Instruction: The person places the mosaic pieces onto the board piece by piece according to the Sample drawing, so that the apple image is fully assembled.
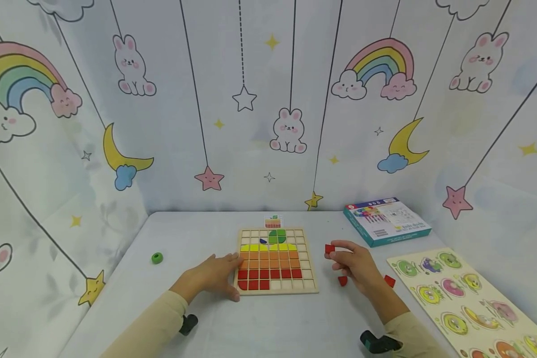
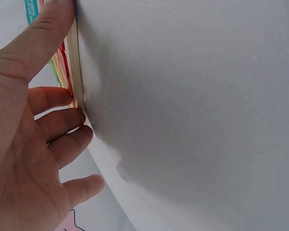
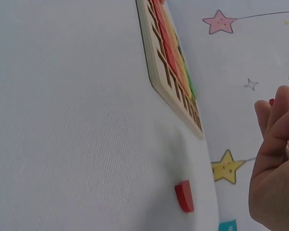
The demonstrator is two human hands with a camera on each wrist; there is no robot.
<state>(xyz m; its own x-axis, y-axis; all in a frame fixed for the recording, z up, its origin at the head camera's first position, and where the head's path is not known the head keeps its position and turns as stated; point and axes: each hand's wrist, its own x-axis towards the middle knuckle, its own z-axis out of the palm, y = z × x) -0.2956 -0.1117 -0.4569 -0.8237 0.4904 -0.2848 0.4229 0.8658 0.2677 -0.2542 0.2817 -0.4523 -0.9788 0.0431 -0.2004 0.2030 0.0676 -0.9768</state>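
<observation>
A wooden grid board [image 1: 295,285] lies mid-table with rows of red, orange and yellow pieces, a green cluster and a small blue piece. My left hand [image 1: 212,275] rests at its left edge, thumb and fingertips against the side in the left wrist view. My right hand [image 1: 358,267], to the right of the board, pinches a red square block [image 1: 329,249] between thumb and fingers, raised above the table. Below that hand lies a red piece with a rounded side [image 1: 342,281]. Another red piece [image 1: 390,281] is partly hidden behind the right wrist.
A small picture card [image 1: 274,221] lies behind the board. At the left sits a green bead [image 1: 157,258]. A flat box [image 1: 387,221] lies at the back right, with a fruit picture board [image 1: 429,280] in front of it. Patterned cloth surrounds the table.
</observation>
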